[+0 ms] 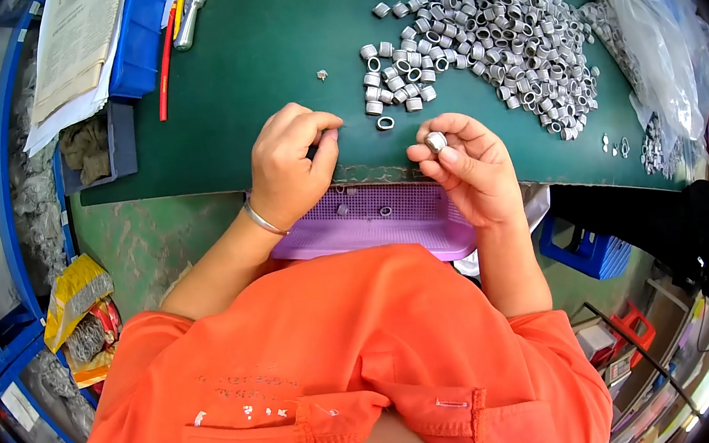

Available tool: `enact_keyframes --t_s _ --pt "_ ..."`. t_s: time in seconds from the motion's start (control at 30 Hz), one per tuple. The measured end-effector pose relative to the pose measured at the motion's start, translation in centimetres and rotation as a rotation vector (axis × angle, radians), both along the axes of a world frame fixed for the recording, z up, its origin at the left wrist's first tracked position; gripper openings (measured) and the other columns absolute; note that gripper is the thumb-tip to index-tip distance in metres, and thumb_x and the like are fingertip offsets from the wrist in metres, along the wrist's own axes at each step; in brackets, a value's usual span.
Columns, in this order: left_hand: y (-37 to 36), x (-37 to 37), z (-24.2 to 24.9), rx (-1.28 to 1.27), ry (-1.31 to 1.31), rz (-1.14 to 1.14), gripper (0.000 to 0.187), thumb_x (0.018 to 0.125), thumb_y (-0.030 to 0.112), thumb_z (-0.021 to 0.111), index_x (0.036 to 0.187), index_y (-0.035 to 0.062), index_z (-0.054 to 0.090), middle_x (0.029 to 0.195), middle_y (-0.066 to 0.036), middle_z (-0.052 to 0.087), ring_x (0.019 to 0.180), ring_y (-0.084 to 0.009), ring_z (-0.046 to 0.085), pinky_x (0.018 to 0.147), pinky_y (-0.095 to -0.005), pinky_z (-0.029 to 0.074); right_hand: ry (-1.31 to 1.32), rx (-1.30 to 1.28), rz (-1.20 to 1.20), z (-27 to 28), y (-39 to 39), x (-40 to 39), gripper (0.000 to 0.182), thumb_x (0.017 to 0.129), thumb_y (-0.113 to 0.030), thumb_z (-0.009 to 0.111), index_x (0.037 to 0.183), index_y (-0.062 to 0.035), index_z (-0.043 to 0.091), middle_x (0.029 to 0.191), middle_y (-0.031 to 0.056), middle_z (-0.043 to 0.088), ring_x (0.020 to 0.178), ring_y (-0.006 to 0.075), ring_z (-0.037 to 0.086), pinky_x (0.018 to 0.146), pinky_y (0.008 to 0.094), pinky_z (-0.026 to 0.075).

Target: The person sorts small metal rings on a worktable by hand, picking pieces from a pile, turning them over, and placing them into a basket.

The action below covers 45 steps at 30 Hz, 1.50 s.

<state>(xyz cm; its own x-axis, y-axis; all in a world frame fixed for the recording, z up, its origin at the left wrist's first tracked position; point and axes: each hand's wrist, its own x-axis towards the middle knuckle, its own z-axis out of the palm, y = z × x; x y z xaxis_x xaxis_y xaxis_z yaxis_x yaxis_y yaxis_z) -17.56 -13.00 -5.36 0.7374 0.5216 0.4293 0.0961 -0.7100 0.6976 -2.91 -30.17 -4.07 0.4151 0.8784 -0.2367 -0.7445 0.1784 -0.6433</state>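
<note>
Between the thumb and fingers of my right hand (475, 164) is a small silver metal ring (435, 141), held above the table's front edge. My left hand (295, 158) is curled at the edge of the green table (234, 86), thumb and index finger close together; whether anything small is between them is hidden. A single ring (385, 122) lies flat on the table between the hands. Behind it is a small group of rings (399, 76), beside a large pile of similar rings (517, 37).
A purple basket (373, 230) with a few rings sits below the table edge. Plastic bags (654, 47) of parts are at the right. Pens (168, 72), a blue tray (138, 45) and papers (78, 56) lie at the left. A blue crate (590, 251) stands below right.
</note>
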Motion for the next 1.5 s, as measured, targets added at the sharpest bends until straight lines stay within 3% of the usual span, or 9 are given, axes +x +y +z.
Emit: enact_keyframes --t_s 0.17,0.23,0.43,0.57,0.73,0.87,0.93,1.37,1.5 --pt "0.1 0.0 0.2 -0.039 -0.005 -0.032 0.013 0.073 -0.005 0.066 0.084 0.0022 0.065 0.070 -0.004 0.053 0.057 -0.0128 0.048 0.050 -0.0246 0.039 -0.255 -0.032 0.030 -0.1 -0.5 -0.4 0.016 0.083 0.006 0.060 0.098 0.0017 0.059 0.104 0.0138 0.064 0.093 0.0211 0.064 0.080 0.0304 0.054" --pt "0.1 0.3 0.2 -0.054 0.001 -0.070 0.014 0.073 -0.005 0.067 0.085 0.0027 0.065 0.070 -0.004 0.053 0.058 -0.0128 0.048 0.051 -0.0248 0.040 -1.090 -0.184 0.112 0.2 -0.6 -0.3 0.019 0.078 0.009 0.061 0.095 -0.0003 0.061 0.104 0.0118 0.065 0.091 0.0181 0.061 0.075 0.0303 0.051" --pt "-1.3 2.1 0.3 0.060 0.066 -0.121 0.017 0.071 0.002 0.069 0.088 0.0047 0.065 0.072 -0.006 0.053 0.062 -0.0212 0.054 0.057 -0.0321 0.045 -1.653 -0.322 -0.197 -1.3 3.9 -1.5 0.024 0.072 0.000 0.068 0.095 -0.0005 0.061 0.091 0.0136 0.057 0.084 0.0317 0.056 0.074 0.0382 0.047" --pt "-1.2 1.8 0.5 0.006 0.082 -0.124 0.017 0.071 0.002 0.069 0.087 0.0045 0.065 0.072 -0.005 0.053 0.061 -0.0211 0.053 0.056 -0.0316 0.044 -1.509 -0.316 -0.176 -1.3 3.3 -1.3 0.025 0.072 0.003 0.068 0.095 -0.0021 0.060 0.088 0.0116 0.059 0.080 0.0279 0.060 0.069 0.0335 0.050" --pt "-1.5 1.2 0.9 -0.237 0.120 -0.228 0.019 0.075 0.001 0.068 0.094 0.0043 0.068 0.072 -0.003 0.053 0.057 -0.0114 0.047 0.051 -0.0241 0.040 -1.200 -0.223 -0.248 -1.7 2.6 -2.1 0.045 0.074 0.007 0.070 0.111 -0.0018 0.044 0.089 0.0068 0.060 0.077 0.0124 0.061 0.065 0.0238 0.049" --pt "-1.7 1.0 1.5 -0.218 0.050 -0.303 0.021 0.078 0.001 0.067 0.098 0.0041 0.069 0.073 -0.001 0.053 0.058 -0.0067 0.046 0.050 -0.0210 0.038 -1.119 -0.152 -0.284 -1.4 2.4 -2.5 0.047 0.074 0.008 0.069 0.112 -0.0016 0.043 0.090 0.0073 0.060 0.078 0.0118 0.060 0.066 0.0229 0.048" --pt "-1.9 0.7 1.7 -0.499 0.138 -0.282 0.018 0.080 0.002 0.066 0.098 0.0034 0.068 0.074 0.000 0.053 0.060 -0.0052 0.046 0.051 -0.0194 0.038 -1.075 -0.122 -0.289 -1.5 2.3 -2.6 0.049 0.073 0.010 0.069 0.112 -0.0013 0.041 0.092 0.0077 0.060 0.080 0.0112 0.059 0.067 0.0220 0.048" --pt "-1.7 0.7 1.3 -0.578 0.101 -0.298 0.014 0.082 0.010 0.070 0.093 0.0025 0.068 0.076 0.000 0.054 0.063 -0.0050 0.047 0.054 -0.0189 0.039 -1.062 -0.077 -0.306 -1.3 2.0 -2.8 0.041 0.073 0.013 0.066 0.107 0.0004 0.046 0.092 0.0106 0.061 0.078 0.0133 0.060 0.066 0.0236 0.050" --pt "-1.6 0.8 1.5 -0.556 0.087 -0.241 0.012 0.080 0.009 0.072 0.087 0.0022 0.066 0.074 0.000 0.053 0.063 -0.0053 0.047 0.054 -0.0196 0.039 -1.552 -0.324 -0.335 -0.4 2.3 -0.8 0.021 0.073 0.011 0.060 0.091 0.0003 0.059 0.090 0.0144 0.059 0.080 0.0295 0.060 0.068 0.0321 0.049"
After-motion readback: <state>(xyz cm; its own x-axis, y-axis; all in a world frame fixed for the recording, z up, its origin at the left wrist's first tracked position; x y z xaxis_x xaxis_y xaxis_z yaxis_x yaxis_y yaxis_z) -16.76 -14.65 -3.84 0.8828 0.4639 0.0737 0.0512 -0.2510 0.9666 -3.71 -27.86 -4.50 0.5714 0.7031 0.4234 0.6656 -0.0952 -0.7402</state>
